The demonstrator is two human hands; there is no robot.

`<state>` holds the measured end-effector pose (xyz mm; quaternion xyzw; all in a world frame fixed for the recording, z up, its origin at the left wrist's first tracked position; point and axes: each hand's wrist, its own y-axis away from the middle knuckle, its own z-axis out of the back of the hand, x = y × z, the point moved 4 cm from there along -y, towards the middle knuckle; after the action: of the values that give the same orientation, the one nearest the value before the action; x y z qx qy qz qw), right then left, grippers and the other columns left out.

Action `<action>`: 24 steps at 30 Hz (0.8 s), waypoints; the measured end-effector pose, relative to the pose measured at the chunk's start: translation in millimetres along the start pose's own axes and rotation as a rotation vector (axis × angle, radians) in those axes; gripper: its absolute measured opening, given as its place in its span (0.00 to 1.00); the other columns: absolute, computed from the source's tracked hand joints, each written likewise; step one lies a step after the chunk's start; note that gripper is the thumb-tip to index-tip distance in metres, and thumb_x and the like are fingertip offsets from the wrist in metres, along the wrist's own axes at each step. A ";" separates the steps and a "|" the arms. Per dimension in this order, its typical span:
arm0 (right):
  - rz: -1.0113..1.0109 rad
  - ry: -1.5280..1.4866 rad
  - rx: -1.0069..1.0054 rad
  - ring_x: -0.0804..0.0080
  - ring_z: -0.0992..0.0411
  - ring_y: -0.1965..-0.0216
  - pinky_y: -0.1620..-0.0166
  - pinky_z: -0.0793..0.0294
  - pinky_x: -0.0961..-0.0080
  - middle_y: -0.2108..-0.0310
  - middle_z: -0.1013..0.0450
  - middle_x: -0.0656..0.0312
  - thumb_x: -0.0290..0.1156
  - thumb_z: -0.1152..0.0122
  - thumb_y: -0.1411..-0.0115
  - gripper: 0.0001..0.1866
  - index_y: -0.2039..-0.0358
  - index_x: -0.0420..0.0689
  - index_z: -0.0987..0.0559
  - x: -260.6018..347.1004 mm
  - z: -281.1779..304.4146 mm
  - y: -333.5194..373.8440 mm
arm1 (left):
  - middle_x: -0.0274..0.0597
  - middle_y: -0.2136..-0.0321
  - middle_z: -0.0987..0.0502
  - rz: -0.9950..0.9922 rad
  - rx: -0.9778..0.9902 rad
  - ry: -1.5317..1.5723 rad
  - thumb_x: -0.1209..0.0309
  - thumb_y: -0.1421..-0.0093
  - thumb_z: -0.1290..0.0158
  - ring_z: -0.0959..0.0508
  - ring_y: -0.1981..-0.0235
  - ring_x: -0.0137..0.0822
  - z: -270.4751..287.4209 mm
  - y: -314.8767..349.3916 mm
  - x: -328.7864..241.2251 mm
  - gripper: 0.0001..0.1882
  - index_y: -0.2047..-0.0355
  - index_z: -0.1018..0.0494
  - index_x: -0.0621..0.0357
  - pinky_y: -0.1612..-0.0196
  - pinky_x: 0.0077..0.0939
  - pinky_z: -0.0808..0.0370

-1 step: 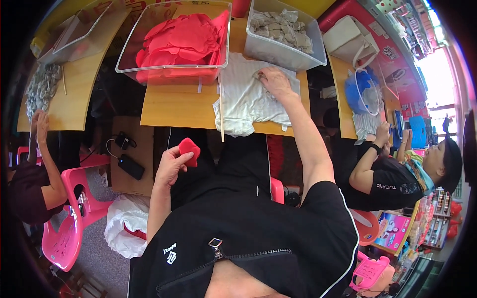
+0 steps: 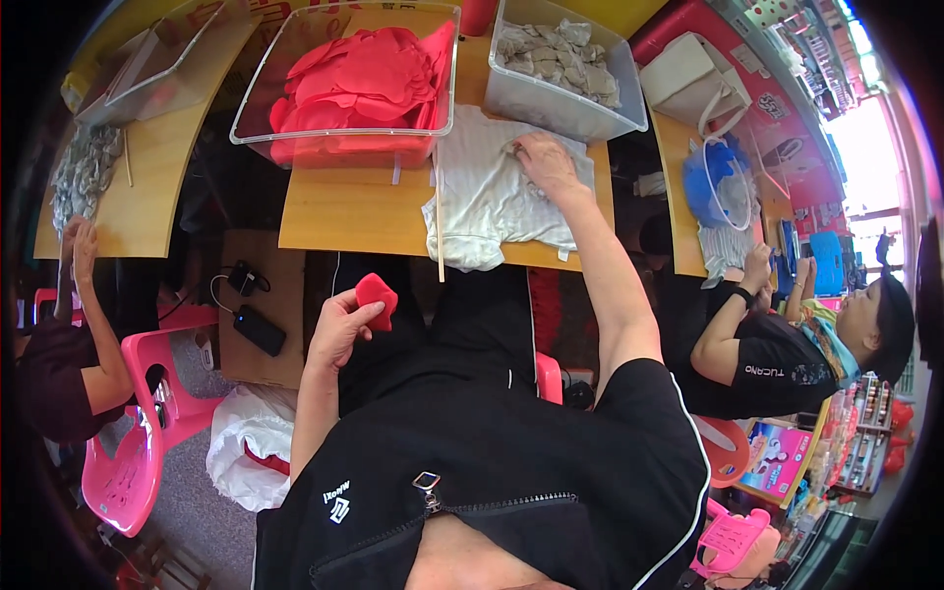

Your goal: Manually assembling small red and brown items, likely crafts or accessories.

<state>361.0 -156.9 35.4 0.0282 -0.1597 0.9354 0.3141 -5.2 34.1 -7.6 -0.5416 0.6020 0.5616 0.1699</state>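
Bench: the [image 2: 334, 216] wooden top carries two clear tubs and a cloth.
Red tub: its [image 2: 285, 148] wall surrounds a loose heap of red sheets [image 2: 369, 84]; each sheet looks thin, light and floppy, best lifted singly by an edge.
Grey tub: beside it, a [image 2: 551, 113] clear box of grey bundles [image 2: 565, 61], probably soft and light.
Cloth: the pale [image 2: 477, 192] fabric lies rumpled in front of the grey tub, reaching the bench's near edge; likely limp and hard to tear, easiest taken by a hem.
Right hand: [image 2: 546, 165] rests on the cloth's upper part, fingers bent; at this angle I cannot tell whether they pinch anything.
Left hand: [image 2: 341, 326] held off the bench, above the lap, thumb and fingers closed narrowly on the red piece.
Red piece: [image 2: 375, 294] gripped at its lower edge; it seems light, bendy and not fragile, so a gentle edge pinch should suit, and slipping looks unlikely.
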 end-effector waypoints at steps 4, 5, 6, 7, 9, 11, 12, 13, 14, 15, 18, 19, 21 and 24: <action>-0.139 -0.199 -0.077 0.56 0.26 0.63 0.58 0.28 0.67 0.67 0.24 0.54 0.30 0.44 0.43 0.08 0.64 0.43 0.22 2.1 5.2 1.1 | 0.38 0.70 0.20 0.016 -0.005 0.003 0.70 0.45 0.41 0.23 0.75 0.23 1.1 1.2 2.7 0.13 0.61 0.24 0.63 0.80 0.11 0.32; -0.262 -0.351 -0.116 0.59 0.25 0.65 0.59 0.27 0.69 0.68 0.24 0.55 0.29 0.45 0.42 0.07 0.64 0.42 0.22 4.2 10.1 4.6 | 0.38 0.70 0.20 0.016 -0.015 0.004 0.70 0.45 0.41 0.22 0.75 0.23 3.5 1.7 4.1 0.13 0.61 0.24 0.63 0.80 0.11 0.32; -0.261 -0.352 -0.111 0.59 0.25 0.65 0.59 0.27 0.69 0.68 0.24 0.55 0.29 0.45 0.42 0.07 0.64 0.42 0.22 10.3 14.7 5.7 | 0.38 0.70 0.20 0.017 -0.025 0.005 0.70 0.45 0.41 0.22 0.75 0.23 6.0 2.2 5.7 0.13 0.61 0.24 0.63 0.80 0.11 0.32; -0.329 -0.557 -0.088 0.61 0.25 0.67 0.61 0.27 0.71 0.68 0.24 0.54 0.29 0.45 0.41 0.07 0.63 0.41 0.23 13.5 17.2 7.3 | 0.38 0.70 0.20 0.020 -0.028 0.007 0.70 0.45 0.41 0.22 0.75 0.23 7.4 2.3 7.6 0.13 0.61 0.24 0.63 0.80 0.11 0.32; -0.400 -0.764 -0.060 0.64 0.24 0.68 0.62 0.27 0.73 0.68 0.24 0.53 0.29 0.45 0.40 0.08 0.63 0.41 0.23 25.8 29.6 10.8 | 0.39 0.70 0.20 0.021 -0.045 0.015 0.70 0.45 0.40 0.22 0.75 0.24 11.2 3.1 10.7 0.13 0.61 0.24 0.63 0.80 0.11 0.32; -0.645 -1.664 0.160 0.71 0.25 0.69 0.63 0.28 0.76 0.70 0.24 0.56 0.27 0.45 0.40 0.08 0.62 0.38 0.23 42.1 30.0 21.0 | 0.39 0.70 0.20 0.031 -0.050 0.014 0.70 0.45 0.40 0.22 0.76 0.24 13.1 3.3 11.6 0.13 0.61 0.24 0.63 0.81 0.11 0.32; -0.651 -1.663 0.157 0.71 0.25 0.69 0.63 0.28 0.76 0.70 0.24 0.56 0.27 0.45 0.40 0.08 0.62 0.38 0.23 44.5 26.0 28.6 | 0.39 0.71 0.20 0.037 -0.050 0.012 0.70 0.45 0.40 0.22 0.76 0.24 12.5 2.2 11.6 0.13 0.61 0.24 0.63 0.81 0.11 0.32; -0.455 -1.066 0.005 0.72 0.25 0.69 0.63 0.28 0.76 0.71 0.24 0.57 0.28 0.45 0.40 0.08 0.63 0.37 0.23 44.6 27.9 33.0 | 0.39 0.71 0.20 0.041 -0.047 0.012 0.70 0.45 0.40 0.22 0.76 0.24 11.4 1.1 11.7 0.13 0.61 0.24 0.63 0.81 0.11 0.32; -0.252 -0.468 -0.128 0.73 0.25 0.69 0.64 0.28 0.76 0.72 0.24 0.59 0.28 0.44 0.40 0.09 0.63 0.36 0.23 54.0 33.7 37.1 | 0.39 0.71 0.20 0.035 -0.042 0.019 0.71 0.45 0.40 0.22 0.76 0.24 10.6 -0.4 11.7 0.13 0.61 0.24 0.63 0.81 0.11 0.32; -0.169 -0.372 -0.115 0.77 0.26 0.70 0.65 0.28 0.77 0.73 0.24 0.62 0.29 0.44 0.40 0.09 0.64 0.35 0.23 60.9 32.1 41.8 | 0.39 0.71 0.20 0.030 -0.039 0.026 0.71 0.45 0.40 0.22 0.75 0.24 10.2 -1.6 11.6 0.13 0.61 0.25 0.63 0.81 0.11 0.32; -0.462 -0.663 -0.048 0.69 0.24 0.70 0.65 0.27 0.72 0.72 0.23 0.53 0.28 0.43 0.42 0.08 0.64 0.37 0.22 57.7 17.5 55.6 | 0.39 0.71 0.20 0.042 -0.024 0.014 0.71 0.45 0.41 0.22 0.75 0.24 9.1 -1.7 11.0 0.12 0.61 0.25 0.63 0.80 0.11 0.32; -0.438 -0.661 -0.093 0.68 0.24 0.70 0.65 0.28 0.74 0.72 0.23 0.54 0.27 0.44 0.42 0.08 0.64 0.37 0.22 54.1 12.5 58.0 | 0.39 0.71 0.20 0.045 -0.026 0.015 0.71 0.45 0.41 0.22 0.75 0.24 7.8 -1.4 11.1 0.12 0.61 0.25 0.63 0.80 0.11 0.32; -0.422 -0.678 -0.080 0.68 0.24 0.70 0.65 0.28 0.74 0.72 0.23 0.53 0.29 0.43 0.42 0.09 0.63 0.38 0.22 51.9 5.6 59.4 | 0.39 0.71 0.20 0.049 -0.023 0.017 0.71 0.45 0.41 0.22 0.75 0.24 5.7 -1.9 10.5 0.12 0.61 0.25 0.63 0.80 0.12 0.32; -0.429 -0.578 -0.033 0.67 0.24 0.69 0.64 0.28 0.72 0.72 0.23 0.53 0.32 0.41 0.43 0.12 0.63 0.37 0.22 52.2 1.0 61.8 | 0.39 0.71 0.20 0.056 -0.027 0.003 0.71 0.44 0.41 0.22 0.75 0.23 6.4 -1.3 10.9 0.12 0.61 0.25 0.63 0.80 0.12 0.32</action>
<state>282.3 -173.5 27.0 0.3195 -0.2474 0.7988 0.4456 -10.5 34.8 -19.1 -0.5276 0.6096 0.5735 0.1456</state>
